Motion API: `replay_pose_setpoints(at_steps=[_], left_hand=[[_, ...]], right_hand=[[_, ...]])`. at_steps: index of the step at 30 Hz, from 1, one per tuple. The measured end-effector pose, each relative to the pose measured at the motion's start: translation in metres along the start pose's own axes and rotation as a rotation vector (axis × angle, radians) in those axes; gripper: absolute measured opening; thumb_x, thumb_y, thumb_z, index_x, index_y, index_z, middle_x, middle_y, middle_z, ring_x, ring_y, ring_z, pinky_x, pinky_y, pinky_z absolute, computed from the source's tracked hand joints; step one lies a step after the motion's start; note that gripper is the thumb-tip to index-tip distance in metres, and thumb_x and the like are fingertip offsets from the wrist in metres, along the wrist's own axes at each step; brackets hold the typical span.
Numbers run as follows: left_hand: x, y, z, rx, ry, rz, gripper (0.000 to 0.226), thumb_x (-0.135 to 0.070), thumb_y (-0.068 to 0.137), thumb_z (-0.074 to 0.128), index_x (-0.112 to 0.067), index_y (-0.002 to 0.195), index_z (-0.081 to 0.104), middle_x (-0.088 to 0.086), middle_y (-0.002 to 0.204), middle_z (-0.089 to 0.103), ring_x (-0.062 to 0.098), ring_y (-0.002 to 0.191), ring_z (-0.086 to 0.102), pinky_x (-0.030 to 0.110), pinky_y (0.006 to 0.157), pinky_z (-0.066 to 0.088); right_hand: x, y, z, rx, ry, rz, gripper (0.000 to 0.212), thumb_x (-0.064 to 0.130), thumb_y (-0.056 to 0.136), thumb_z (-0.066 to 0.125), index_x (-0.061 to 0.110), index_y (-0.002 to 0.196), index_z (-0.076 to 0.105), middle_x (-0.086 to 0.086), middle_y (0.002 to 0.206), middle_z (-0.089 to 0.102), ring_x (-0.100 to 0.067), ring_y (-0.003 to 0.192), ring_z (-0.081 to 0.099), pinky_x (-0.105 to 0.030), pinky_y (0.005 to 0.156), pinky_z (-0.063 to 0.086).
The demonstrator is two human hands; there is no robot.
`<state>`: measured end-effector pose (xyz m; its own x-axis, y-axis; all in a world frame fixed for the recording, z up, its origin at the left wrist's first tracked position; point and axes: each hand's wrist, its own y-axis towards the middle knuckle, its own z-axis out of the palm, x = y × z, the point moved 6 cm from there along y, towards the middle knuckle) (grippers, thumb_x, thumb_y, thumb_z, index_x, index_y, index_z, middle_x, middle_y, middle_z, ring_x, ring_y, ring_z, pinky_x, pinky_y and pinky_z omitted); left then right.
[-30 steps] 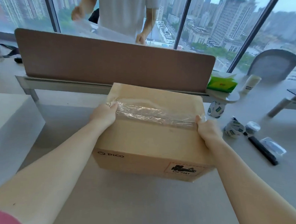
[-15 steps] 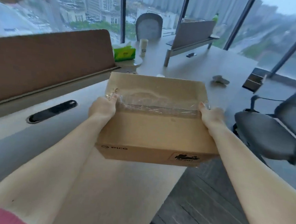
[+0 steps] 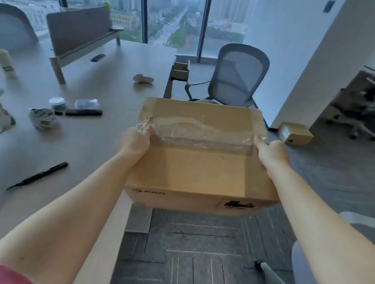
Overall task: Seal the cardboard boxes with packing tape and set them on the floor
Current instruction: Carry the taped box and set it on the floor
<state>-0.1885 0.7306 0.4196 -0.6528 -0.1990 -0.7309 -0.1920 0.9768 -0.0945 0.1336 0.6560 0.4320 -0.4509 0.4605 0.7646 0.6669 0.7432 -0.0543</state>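
Observation:
A brown cardboard box (image 3: 200, 168) with clear packing tape (image 3: 201, 137) across its top seam is held in the air, past the desk's right edge and above the carpet. My left hand (image 3: 135, 142) grips its left side, thumb on the top. My right hand (image 3: 270, 152) grips its right side the same way. The fingers of both hands are hidden behind the box walls. A second, smaller cardboard box (image 3: 295, 133) lies on the floor by the white pillar.
The grey desk (image 3: 91, 136) at left carries a black knife (image 3: 37, 176), a black marker (image 3: 84, 112), tape rolls (image 3: 43, 118) and small containers. A mesh office chair (image 3: 235, 77) stands ahead, another chair's edge (image 3: 303, 274) at lower right. Dark carpet (image 3: 198, 251) lies below the box.
I have turned to the right with the box in both hands. It has left the desk surface and now hangs over the floor beside the desk.

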Motion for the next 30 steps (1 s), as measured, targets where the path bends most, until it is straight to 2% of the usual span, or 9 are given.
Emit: replay_pose_setpoints(at_steps=[3,4,8,16,20,21,23,27,30], left_hand=[[-0.048,-0.004,0.051,0.074,0.016,0.077,0.057,-0.041,0.098,0.036,0.009,0.118,0.053,0.026,0.122,0.056,0.039,0.115,0.051,0.038,0.092,0.04],[-0.062,-0.006,0.068,0.096,0.015,0.096,0.057,-0.042,0.098,0.035,0.007,0.119,0.053,0.025,0.123,0.056,0.039,0.115,0.051,0.038,0.092,0.04],[-0.12,-0.014,0.135,0.165,0.019,0.165,0.055,-0.045,0.097,0.033,0.001,0.121,0.052,0.019,0.122,0.058,0.036,0.113,0.053,0.038,0.093,0.041],[-0.218,-0.021,0.237,0.246,0.021,0.248,0.055,-0.044,0.098,0.034,0.001,0.125,0.051,0.02,0.127,0.056,0.038,0.117,0.051,0.04,0.096,0.04],[-0.255,-0.008,0.277,0.281,0.011,0.27,0.054,-0.044,0.098,0.033,0.0,0.126,0.05,0.019,0.127,0.056,0.037,0.117,0.051,0.039,0.095,0.04],[-0.262,-0.002,0.287,0.291,0.011,0.271,0.055,-0.044,0.098,0.033,0.0,0.126,0.05,0.018,0.127,0.055,0.037,0.118,0.05,0.038,0.096,0.04],[-0.278,0.013,0.309,0.313,0.018,0.274,0.055,-0.045,0.098,0.033,-0.001,0.127,0.05,0.018,0.128,0.055,0.037,0.118,0.05,0.038,0.097,0.04],[-0.308,0.055,0.355,0.364,0.023,0.271,0.053,-0.045,0.097,0.034,-0.003,0.125,0.05,0.017,0.127,0.055,0.037,0.117,0.051,0.038,0.095,0.041],[-0.34,0.1,0.389,0.391,0.037,0.281,0.054,-0.046,0.097,0.034,-0.003,0.126,0.05,0.018,0.127,0.055,0.037,0.117,0.051,0.038,0.094,0.041]], right_hand=[[-0.04,0.02,-0.047,-0.084,0.028,0.081,0.044,0.043,0.093,0.044,0.013,0.062,0.035,-0.001,0.063,0.038,-0.016,0.055,0.036,-0.031,0.064,0.032],[-0.052,0.027,-0.061,-0.109,0.038,0.103,0.044,0.043,0.093,0.044,0.013,0.062,0.035,-0.001,0.063,0.037,-0.016,0.056,0.036,-0.032,0.064,0.033],[-0.096,0.06,-0.118,-0.22,0.077,0.159,0.047,0.039,0.092,0.048,0.012,0.058,0.03,-0.002,0.058,0.033,-0.017,0.052,0.033,-0.031,0.05,0.024],[-0.159,0.129,-0.196,-0.334,0.087,0.257,0.049,0.042,0.092,0.049,0.014,0.058,0.028,-0.001,0.06,0.033,-0.019,0.055,0.034,-0.031,0.048,0.024],[-0.177,0.165,-0.212,-0.365,0.107,0.296,0.046,0.043,0.091,0.049,0.013,0.06,0.032,-0.001,0.063,0.038,-0.025,0.076,0.044,-0.032,0.061,0.031],[-0.181,0.175,-0.214,-0.372,0.109,0.304,0.045,0.043,0.091,0.048,0.012,0.061,0.034,-0.001,0.064,0.039,-0.026,0.079,0.045,-0.031,0.059,0.031],[-0.186,0.197,-0.216,-0.381,0.121,0.316,0.044,0.043,0.092,0.048,0.012,0.063,0.036,0.0,0.066,0.04,-0.026,0.079,0.046,-0.03,0.053,0.03],[-0.189,0.254,-0.211,-0.399,0.115,0.342,0.044,0.041,0.092,0.048,0.012,0.062,0.036,0.0,0.064,0.04,-0.026,0.078,0.045,-0.032,0.067,0.032],[-0.185,0.305,-0.204,-0.408,0.128,0.367,0.043,0.041,0.092,0.048,0.011,0.064,0.038,0.0,0.066,0.042,-0.025,0.076,0.045,-0.031,0.065,0.032]])
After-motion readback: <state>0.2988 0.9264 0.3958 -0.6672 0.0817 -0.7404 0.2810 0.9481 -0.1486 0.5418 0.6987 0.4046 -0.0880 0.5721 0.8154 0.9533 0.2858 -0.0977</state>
